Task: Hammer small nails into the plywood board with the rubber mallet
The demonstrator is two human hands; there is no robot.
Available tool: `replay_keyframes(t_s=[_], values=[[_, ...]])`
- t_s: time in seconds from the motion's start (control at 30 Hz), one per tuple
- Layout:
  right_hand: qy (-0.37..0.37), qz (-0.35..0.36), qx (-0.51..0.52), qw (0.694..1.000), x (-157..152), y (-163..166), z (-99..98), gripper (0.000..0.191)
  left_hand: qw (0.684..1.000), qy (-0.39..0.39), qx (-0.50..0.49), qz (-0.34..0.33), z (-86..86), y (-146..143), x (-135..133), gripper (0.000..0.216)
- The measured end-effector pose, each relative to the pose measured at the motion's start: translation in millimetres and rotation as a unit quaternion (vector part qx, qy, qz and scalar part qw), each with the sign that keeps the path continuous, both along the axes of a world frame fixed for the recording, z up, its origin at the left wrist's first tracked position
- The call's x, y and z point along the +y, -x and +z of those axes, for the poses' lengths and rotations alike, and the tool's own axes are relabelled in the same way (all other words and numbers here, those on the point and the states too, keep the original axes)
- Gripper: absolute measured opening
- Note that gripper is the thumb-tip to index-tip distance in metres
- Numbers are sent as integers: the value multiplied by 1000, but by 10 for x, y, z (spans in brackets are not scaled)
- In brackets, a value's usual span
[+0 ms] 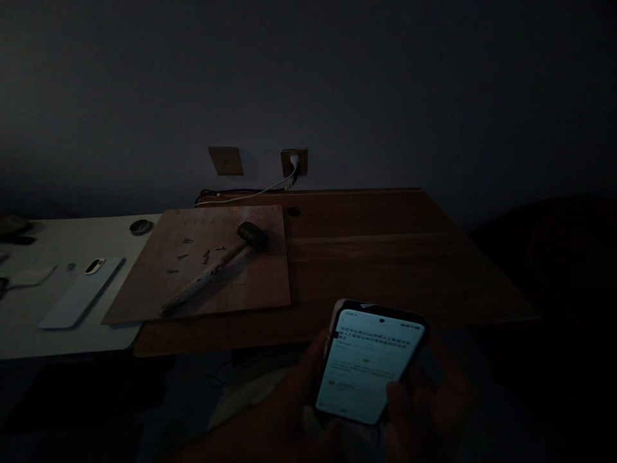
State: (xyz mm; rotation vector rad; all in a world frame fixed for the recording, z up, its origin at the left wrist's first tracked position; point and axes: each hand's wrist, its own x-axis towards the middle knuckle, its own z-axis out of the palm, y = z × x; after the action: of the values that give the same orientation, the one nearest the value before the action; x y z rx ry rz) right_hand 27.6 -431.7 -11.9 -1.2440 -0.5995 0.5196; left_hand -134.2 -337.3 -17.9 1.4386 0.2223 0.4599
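A smartphone (369, 366) with a lit screen full of text is held tilted in front of the wooden table's near edge. My left hand (294, 399) wraps around its left side and lower corner. On the other side, my right hand (434, 399) grips the phone's right edge, its thumb over the lower right of the screen. Darkness hides most of the fingers behind the phone. Beyond it, a mallet (214, 276) with a black head and worn handle lies across a thin wooden board (260, 289). Several small nails or screws (206, 257) are scattered there.
The board rests on the wooden table (376, 257), overlapping a white table (96, 235) at left. That table bears a white flat device (81, 296) and a round dark object (141, 226). A cable (255, 193) runs from the wall socket (301, 162).
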Motion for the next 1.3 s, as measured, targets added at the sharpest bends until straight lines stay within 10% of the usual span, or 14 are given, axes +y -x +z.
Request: replay_keyframes(t_s=[1.3], values=[[38,-20,-8,999,58,96,103,55,999,3,32,18,66,-5,17,110]])
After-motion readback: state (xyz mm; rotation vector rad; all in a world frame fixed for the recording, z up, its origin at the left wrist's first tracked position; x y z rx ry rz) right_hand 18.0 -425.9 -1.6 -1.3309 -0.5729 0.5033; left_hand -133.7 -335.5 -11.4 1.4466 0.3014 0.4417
